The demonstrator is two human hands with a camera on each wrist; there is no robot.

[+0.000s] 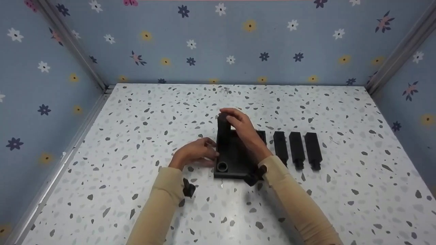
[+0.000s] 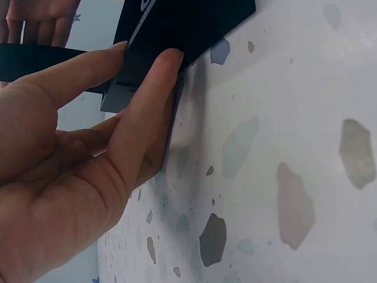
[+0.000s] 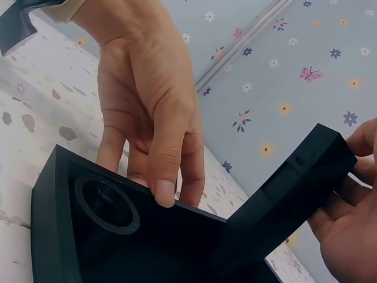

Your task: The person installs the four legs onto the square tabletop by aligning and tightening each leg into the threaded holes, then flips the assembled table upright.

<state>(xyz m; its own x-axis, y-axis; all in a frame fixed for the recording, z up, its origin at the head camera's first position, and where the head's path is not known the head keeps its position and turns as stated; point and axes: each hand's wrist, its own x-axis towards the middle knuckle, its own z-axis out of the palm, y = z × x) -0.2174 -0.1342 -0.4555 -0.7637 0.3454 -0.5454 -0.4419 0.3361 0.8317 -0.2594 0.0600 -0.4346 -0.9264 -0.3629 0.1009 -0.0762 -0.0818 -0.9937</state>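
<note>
A shallow black square tray (image 1: pixel 238 175) lies on the table, with a round socket (image 1: pixel 222 166) in its near left corner. At its far left corner a black square post (image 1: pixel 223 127) stands upright. My right hand (image 1: pixel 243 127) holds that post near its top, fingers curled against its side in the right wrist view. My left hand (image 1: pixel 197 151) grips the tray's left wall; in the right wrist view its thumb (image 3: pixel 165 191) lies over the rim and the other fingers are outside. The post's lower end is hidden inside the tray.
Three more black posts, a left one (image 1: pixel 280 144), a middle one (image 1: pixel 297 149) and a right one (image 1: pixel 313 149), lie side by side right of the tray, narrow ends toward me. A blue flowered panel (image 1: pixel 221 41) borders the speckled table (image 1: pixel 153 115) at the back.
</note>
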